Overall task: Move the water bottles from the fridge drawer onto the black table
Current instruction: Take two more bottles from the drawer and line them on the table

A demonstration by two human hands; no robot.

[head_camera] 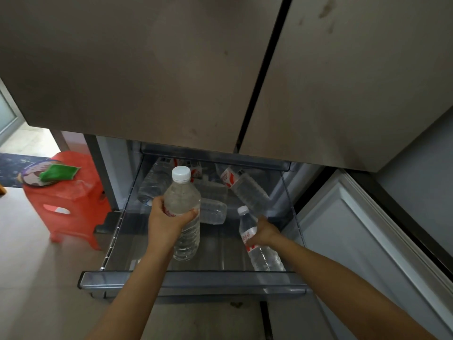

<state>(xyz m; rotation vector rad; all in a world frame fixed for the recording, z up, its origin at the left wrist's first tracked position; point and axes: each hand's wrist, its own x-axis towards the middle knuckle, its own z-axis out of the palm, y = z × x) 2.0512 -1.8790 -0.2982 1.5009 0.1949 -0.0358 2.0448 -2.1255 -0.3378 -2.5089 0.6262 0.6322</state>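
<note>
We cannot count the heap of bottles at the back of the drawer: clear plastic overlaps, and the doors above hide the far ends of several. The doors themselves run off the top edge. Our left hand covers part of the label on the upright bottle, and the red print that shows is too small to read. Our right hand hides part of the label on the second bottle, and we cannot tell how its fingers lie. The bottom edge cuts off both forearms. On the stool, a green cloth covers part of a round thing we cannot identify.
</note>
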